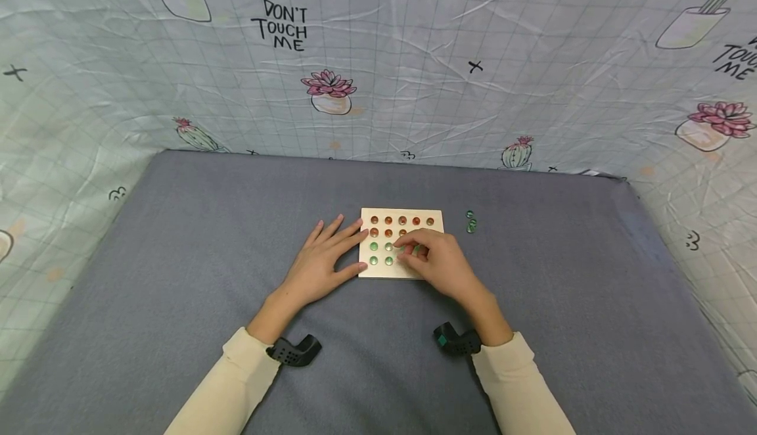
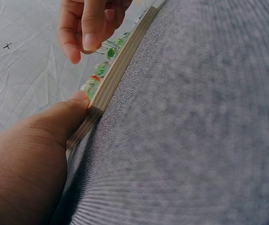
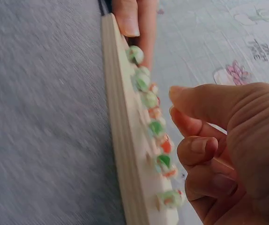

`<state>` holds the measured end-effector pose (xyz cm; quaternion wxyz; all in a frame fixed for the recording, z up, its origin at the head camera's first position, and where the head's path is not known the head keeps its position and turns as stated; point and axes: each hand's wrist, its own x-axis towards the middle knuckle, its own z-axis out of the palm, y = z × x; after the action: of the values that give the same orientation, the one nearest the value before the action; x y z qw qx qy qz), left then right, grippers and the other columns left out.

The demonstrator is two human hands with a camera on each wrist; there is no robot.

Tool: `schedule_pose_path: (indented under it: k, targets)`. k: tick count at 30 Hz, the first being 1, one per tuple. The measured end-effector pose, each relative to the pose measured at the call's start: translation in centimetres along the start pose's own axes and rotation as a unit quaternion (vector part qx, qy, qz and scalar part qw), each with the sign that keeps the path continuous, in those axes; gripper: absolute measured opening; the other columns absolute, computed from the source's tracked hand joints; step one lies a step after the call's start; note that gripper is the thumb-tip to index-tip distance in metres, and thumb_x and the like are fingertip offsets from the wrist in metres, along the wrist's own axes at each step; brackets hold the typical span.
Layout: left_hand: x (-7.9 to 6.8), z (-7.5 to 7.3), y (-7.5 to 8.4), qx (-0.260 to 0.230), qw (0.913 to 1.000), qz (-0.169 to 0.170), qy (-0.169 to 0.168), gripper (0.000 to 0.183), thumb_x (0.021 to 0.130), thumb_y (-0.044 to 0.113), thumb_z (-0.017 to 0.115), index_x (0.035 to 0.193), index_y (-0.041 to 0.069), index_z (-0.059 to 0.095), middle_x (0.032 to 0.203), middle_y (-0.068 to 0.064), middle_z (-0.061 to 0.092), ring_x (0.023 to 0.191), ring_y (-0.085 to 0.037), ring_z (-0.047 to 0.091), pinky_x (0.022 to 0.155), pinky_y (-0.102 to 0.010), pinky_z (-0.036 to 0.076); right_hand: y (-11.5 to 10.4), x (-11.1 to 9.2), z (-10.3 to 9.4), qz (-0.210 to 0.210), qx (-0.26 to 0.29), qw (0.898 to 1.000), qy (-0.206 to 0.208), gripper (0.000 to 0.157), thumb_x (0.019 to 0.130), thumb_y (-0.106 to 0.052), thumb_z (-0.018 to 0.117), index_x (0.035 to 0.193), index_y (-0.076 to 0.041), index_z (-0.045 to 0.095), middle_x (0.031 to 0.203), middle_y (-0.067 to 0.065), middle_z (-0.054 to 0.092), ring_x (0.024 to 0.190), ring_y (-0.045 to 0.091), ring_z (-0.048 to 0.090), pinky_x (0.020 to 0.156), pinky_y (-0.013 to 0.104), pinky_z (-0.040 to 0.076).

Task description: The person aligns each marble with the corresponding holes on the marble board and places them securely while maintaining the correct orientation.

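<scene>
A pale wooden board with rows of round hollows lies flat on the cloth. Red-orange marbles sit in its far two rows; green marbles fill spots in the nearer two. My left hand is spread at the board's left side, its fingertips and thumb touching that edge. Over the right half hovers my right hand, thumb and index tips close together but apart, other fingers loosely curled. No marble shows between them in the right wrist view. This hand hides part of the green rows.
Three loose green marbles lie on the grey cloth right of the board. A patterned fabric wall stands behind and at both sides. Black wrist devices are worn on both forearms.
</scene>
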<state>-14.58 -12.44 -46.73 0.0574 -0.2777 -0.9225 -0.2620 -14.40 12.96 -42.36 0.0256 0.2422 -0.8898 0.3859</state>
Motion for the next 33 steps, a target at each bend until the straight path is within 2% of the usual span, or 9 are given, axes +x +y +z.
schedule_pose_path:
  k: [10,18,33]
  targets:
    - [-0.1,0.0,0.2,-0.003,1.0,0.005,0.004,0.061,0.091,0.047,0.061,0.144,0.02,0.046,0.15,0.0,0.037,0.142,-0.028,0.023,0.115,-0.049,0.008,1.7,-0.7,-2.5,0.011,0.025,0.999,0.039,0.016,0.086,-0.011,0.074,0.102,-0.009,0.073,0.079,-0.004,0.062,0.056,0.012,0.049,0.047,0.026,0.039]
    - [-0.2,0.0,0.3,-0.003,1.0,0.005,0.005,0.062,0.091,0.047,0.061,0.144,0.02,0.046,0.15,0.0,0.037,0.142,-0.027,0.023,0.115,-0.049,0.007,3.2,-1.3,-4.4,0.054,0.01,0.996,0.072,0.018,0.087,-0.014,0.073,0.104,-0.009,0.072,0.079,-0.001,0.062,0.059,0.015,0.048,0.049,0.025,0.037]
    - [-0.3,0.1,0.4,0.0,1.0,0.004,0.006,0.061,0.091,0.046,0.061,0.145,0.02,0.046,0.15,0.0,0.038,0.142,-0.028,0.023,0.115,-0.048,0.008,5.5,-2.4,-6.0,0.082,0.012,0.992,0.095,0.02,0.088,-0.017,0.072,0.106,-0.01,0.071,0.083,0.0,0.063,0.058,0.015,0.047,0.048,0.022,0.035]
